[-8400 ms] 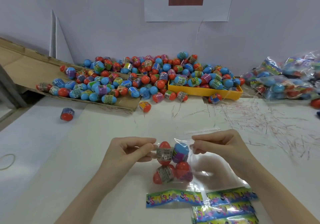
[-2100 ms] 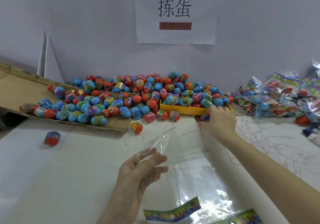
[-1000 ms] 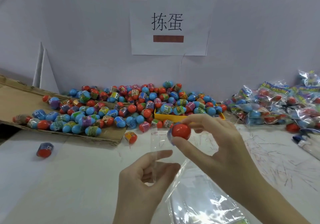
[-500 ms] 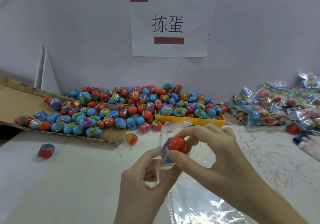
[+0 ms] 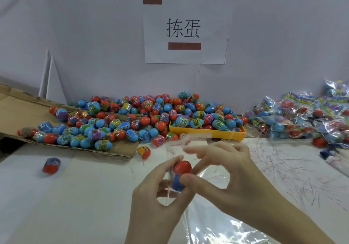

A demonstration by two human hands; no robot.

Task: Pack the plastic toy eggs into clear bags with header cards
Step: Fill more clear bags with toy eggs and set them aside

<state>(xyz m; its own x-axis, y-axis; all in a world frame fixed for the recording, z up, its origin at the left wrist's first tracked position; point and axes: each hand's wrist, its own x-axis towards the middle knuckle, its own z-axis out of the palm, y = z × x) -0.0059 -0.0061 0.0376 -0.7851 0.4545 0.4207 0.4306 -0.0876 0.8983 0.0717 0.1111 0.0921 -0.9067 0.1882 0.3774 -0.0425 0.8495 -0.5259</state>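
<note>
A red-and-blue toy egg (image 5: pixel 180 174) sits at the mouth of a clear bag (image 5: pixel 184 142) in front of me. My right hand (image 5: pixel 222 174) pinches the egg between thumb and fingers. My left hand (image 5: pixel 156 192) holds the bag's near edge with curled fingers, just below and left of the egg. The bag's flap stands up above both hands. A big pile of loose eggs (image 5: pixel 120 123) lies along the wall behind.
A yellow tray (image 5: pixel 207 131) of eggs stands behind the hands. A cardboard sheet (image 5: pixel 17 109) slopes in from the left. Filled bags (image 5: pixel 302 119) are heaped at the right. Single eggs (image 5: pixel 51 165) (image 5: pixel 144 151) lie on the white table. More clear bags (image 5: pixel 217 225) lie below my hands.
My right hand has brought the egg down from above the bag into its mouth. My left hand has stayed on the bag's edge.
</note>
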